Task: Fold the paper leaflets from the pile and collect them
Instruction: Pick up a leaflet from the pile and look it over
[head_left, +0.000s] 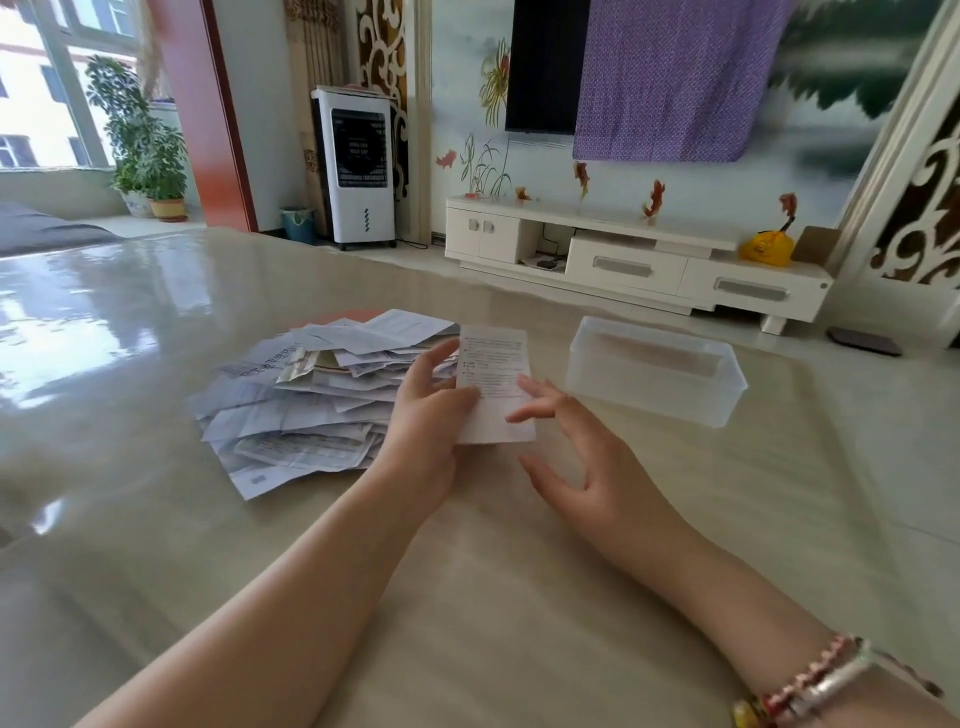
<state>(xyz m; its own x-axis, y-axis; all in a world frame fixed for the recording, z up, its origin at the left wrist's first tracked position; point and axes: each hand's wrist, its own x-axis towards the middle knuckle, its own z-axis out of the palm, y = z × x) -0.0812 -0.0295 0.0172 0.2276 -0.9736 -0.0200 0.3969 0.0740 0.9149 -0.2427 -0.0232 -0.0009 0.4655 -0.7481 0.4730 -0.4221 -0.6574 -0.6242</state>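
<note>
White printed paper leaflet, seemingly already folded, is pinched by the left hand just beside the loose leaflet pile; right hand hovers released. Crease firmly, then drop it in the clear plastic box.

- I count two hands: my left hand and my right hand.
- One leaflet held apart from the rest.
- One loose pile of leaflets on the worktop; the sheets overlap too much for me to number.
- One clear plastic box.
- Two bracelets on my right wrist, as far as I can tell.
</note>
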